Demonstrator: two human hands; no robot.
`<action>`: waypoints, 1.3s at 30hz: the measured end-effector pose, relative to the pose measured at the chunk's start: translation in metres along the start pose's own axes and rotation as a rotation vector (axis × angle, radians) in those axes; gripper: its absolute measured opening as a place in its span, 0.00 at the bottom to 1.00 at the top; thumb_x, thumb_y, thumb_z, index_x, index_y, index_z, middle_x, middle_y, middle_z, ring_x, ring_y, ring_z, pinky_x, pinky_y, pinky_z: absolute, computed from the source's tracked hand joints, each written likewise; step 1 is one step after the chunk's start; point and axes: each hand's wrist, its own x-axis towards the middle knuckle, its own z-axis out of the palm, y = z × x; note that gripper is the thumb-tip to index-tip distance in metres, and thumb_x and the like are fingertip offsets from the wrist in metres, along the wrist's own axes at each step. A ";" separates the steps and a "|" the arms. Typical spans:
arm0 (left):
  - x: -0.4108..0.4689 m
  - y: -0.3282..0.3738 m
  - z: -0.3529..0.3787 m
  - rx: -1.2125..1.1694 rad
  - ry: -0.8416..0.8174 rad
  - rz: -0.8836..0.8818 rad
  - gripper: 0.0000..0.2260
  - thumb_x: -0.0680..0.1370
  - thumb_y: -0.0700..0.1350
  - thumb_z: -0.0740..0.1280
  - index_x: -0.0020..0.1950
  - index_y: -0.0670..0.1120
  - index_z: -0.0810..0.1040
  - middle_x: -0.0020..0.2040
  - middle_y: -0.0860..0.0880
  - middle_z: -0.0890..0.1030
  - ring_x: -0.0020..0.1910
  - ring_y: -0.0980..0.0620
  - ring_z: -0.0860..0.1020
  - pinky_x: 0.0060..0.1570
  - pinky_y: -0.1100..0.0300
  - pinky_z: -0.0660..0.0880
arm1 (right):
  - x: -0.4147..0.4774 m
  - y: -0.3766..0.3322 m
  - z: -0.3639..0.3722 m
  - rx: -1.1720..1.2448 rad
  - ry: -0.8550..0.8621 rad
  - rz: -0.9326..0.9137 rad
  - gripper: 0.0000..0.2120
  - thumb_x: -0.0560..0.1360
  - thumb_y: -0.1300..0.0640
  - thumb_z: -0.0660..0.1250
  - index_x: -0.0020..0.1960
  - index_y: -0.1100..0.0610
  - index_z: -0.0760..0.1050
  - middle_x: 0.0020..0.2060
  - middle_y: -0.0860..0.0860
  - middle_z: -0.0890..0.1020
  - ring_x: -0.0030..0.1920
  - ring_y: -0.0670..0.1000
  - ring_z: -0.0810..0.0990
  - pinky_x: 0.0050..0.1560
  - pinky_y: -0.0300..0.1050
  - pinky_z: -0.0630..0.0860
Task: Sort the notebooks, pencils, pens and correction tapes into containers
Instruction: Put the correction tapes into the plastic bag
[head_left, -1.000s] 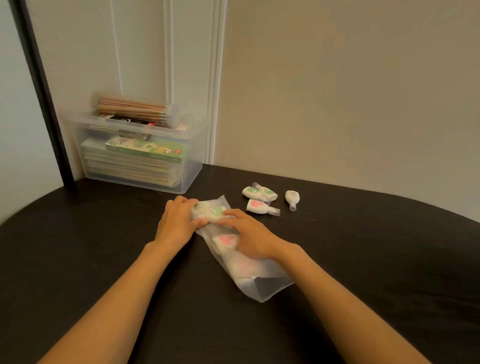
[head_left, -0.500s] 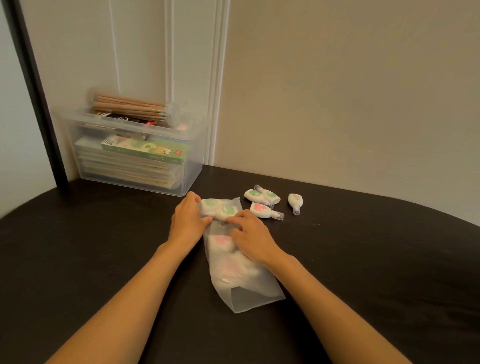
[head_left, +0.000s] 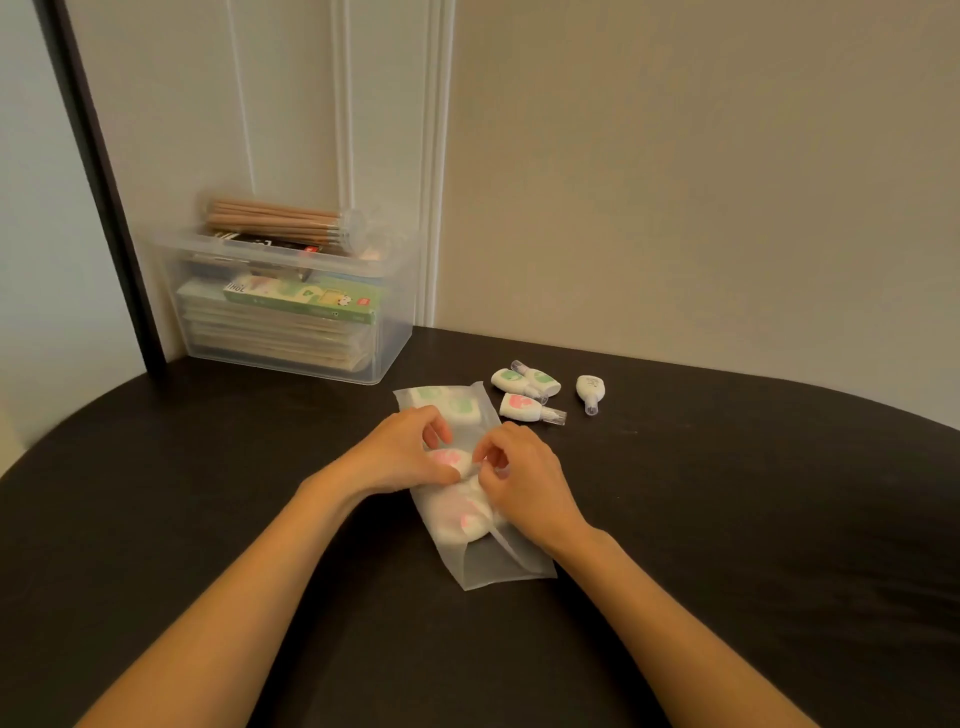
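Observation:
A frosted plastic pouch (head_left: 493, 561) lies on the black table (head_left: 208, 519) with several correction tapes showing through it. My left hand (head_left: 400, 457) and my right hand (head_left: 519, 478) meet over its middle, fingers curled and pinching the pouch around a pink-marked tape. Loose correction tapes lie beyond the pouch: two green ones (head_left: 511, 379) (head_left: 543, 382), a pink one (head_left: 522, 406) and a plain white one (head_left: 589, 389). A clear plastic bin (head_left: 395, 343) at the back left holds stacked notebooks, a green box and a tube of pencils (head_left: 280, 223) across its top.
The wall runs close behind the bin and the loose tapes. A dark vertical post (head_left: 104, 182) stands left of the bin. The table's curved edge falls away at the far left and right.
Both hands slid from the pouch's far end down to its middle, and their fingers now pinch there. The pouch turned slightly, its near end swinging toward the right.

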 end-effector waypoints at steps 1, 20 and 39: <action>-0.001 0.001 0.003 0.022 0.047 0.003 0.15 0.69 0.47 0.73 0.51 0.49 0.72 0.50 0.52 0.72 0.47 0.55 0.71 0.41 0.65 0.70 | 0.000 0.000 0.000 0.003 -0.005 0.006 0.05 0.75 0.63 0.62 0.46 0.58 0.76 0.42 0.47 0.74 0.44 0.45 0.70 0.44 0.37 0.67; 0.003 0.005 0.009 0.067 0.335 -0.228 0.22 0.70 0.47 0.72 0.57 0.43 0.66 0.56 0.42 0.74 0.54 0.42 0.75 0.44 0.55 0.70 | 0.027 -0.002 0.001 -0.024 -0.385 0.110 0.21 0.76 0.67 0.55 0.67 0.57 0.71 0.66 0.50 0.66 0.66 0.49 0.65 0.65 0.42 0.64; 0.019 -0.008 0.020 0.065 0.470 -0.247 0.10 0.74 0.47 0.69 0.47 0.44 0.70 0.45 0.47 0.74 0.45 0.47 0.73 0.40 0.55 0.68 | 0.008 0.003 0.007 -0.055 -0.231 0.064 0.19 0.79 0.63 0.51 0.65 0.57 0.73 0.70 0.52 0.67 0.69 0.52 0.64 0.67 0.41 0.58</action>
